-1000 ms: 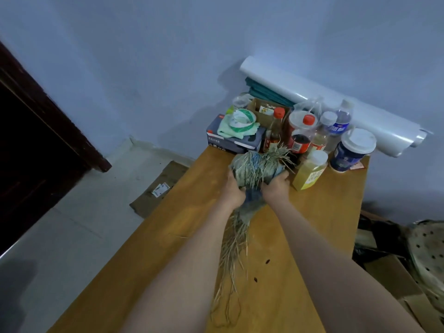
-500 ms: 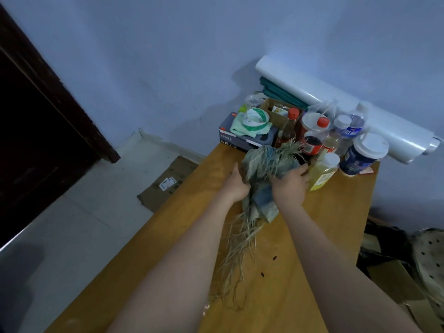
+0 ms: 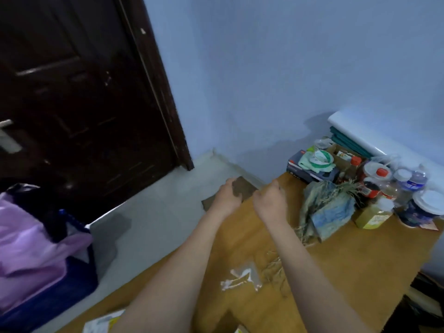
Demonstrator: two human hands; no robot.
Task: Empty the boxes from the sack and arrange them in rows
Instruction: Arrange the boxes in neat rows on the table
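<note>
Pale blue wall (image 3: 276,68) fills upper right of frame. Dark brown door (image 3: 79,97) with frame at upper left, metal handle (image 3: 7,138) at left edge. Grey floor (image 3: 153,217) across centre-left. Wooden table (image 3: 348,260) lower right. Light dim; possibly one overhead source.

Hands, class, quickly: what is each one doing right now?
Left hand: fingers loosely curled, holding nothing, over the wooden table's left edge.
Right hand: loosely curled, empty, clear of the frayed woven sack.
</note>
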